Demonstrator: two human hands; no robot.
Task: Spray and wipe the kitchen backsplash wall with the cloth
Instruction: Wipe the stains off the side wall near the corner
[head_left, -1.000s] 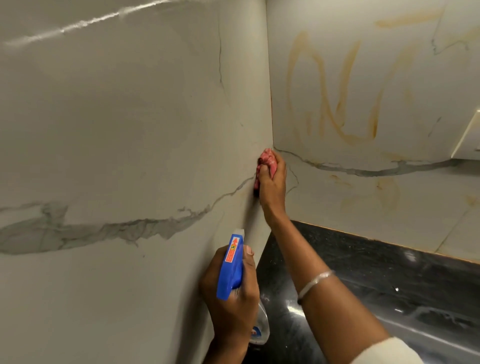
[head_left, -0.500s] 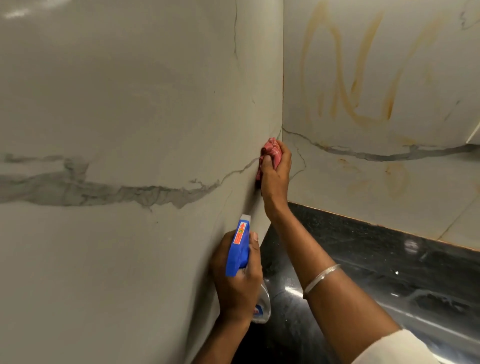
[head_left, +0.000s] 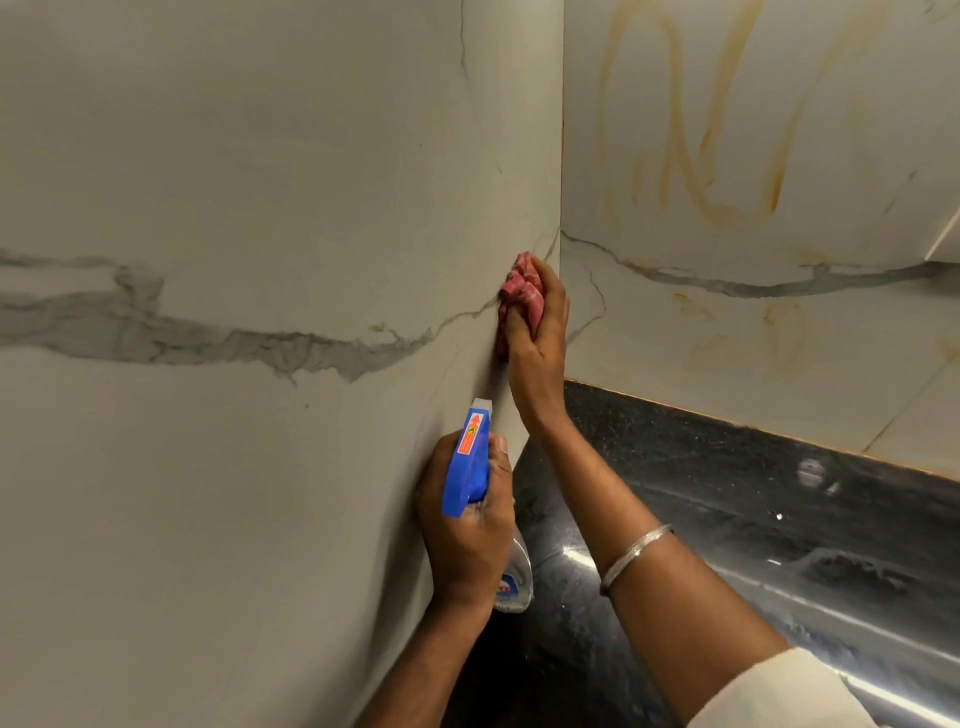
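Backsplash wall (head_left: 234, 182): pale marble-look tile with grey veins, filling my left side and meeting a second tiled face at a corner; that right-hand face carries looping orange-brown streaks (head_left: 727, 156).
Worktop (head_left: 753, 519): black, glossy, speckled, running along the foot of the right-hand face.
My right hand (head_left: 537, 332): fingers curled tight around the cloth, pressing it flat on the left face just beside the corner; a silver bangle (head_left: 634, 556) sits on my forearm.
My left hand (head_left: 467, 525): closed around the spray bottle's neck, near the wall.
Spray bottle (head_left: 470, 462): blue trigger head, nozzle pointing up, clear body below my palm.
Cloth (head_left: 522, 291): red checked, bunched, touching the tile.
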